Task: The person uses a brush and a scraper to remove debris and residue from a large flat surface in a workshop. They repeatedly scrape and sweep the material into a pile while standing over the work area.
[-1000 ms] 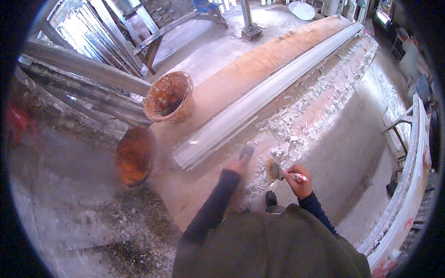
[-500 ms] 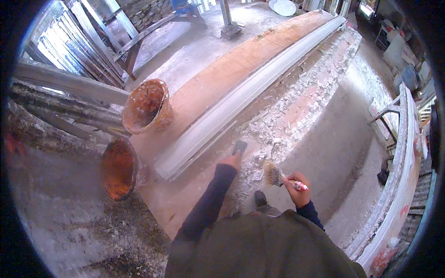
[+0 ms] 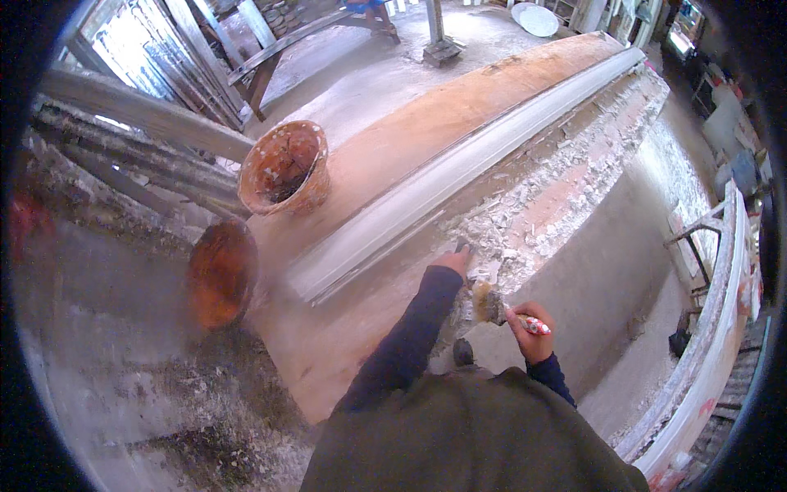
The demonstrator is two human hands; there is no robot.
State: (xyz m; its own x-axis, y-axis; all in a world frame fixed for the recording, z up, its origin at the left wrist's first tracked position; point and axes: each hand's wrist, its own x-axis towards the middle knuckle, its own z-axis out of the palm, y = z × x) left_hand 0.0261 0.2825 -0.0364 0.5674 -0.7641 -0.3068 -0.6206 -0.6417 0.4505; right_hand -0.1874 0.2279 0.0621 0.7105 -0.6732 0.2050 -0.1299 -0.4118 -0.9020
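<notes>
My right hand [image 3: 533, 332] is closed around the red-and-white handle of a wide paintbrush [image 3: 489, 303], its pale bristles pointing left. Just up and left of the brush, my left hand [image 3: 453, 261] grips a small dark flat piece [image 3: 462, 245], whose exact kind I cannot make out. That piece lies against white plaster-like scraps [image 3: 525, 234] strewn along the near side of a long worktable [image 3: 344, 328]. Beyond them a long white moulding [image 3: 459, 176] runs lengthwise on the same table.
A spattered orange bucket [image 3: 287, 168] stands at the table's left end, and another orange container [image 3: 221, 275] is beside it, lower down. To the right, a long white-edged bench [image 3: 697, 369] curves past me. A post [image 3: 434, 25] rises from the floor beyond the table.
My left hand has moved right and slightly up with the dark piece, now closer to the brush. The right hand keeps its grip on the brush. The whole view has shifted a little.
</notes>
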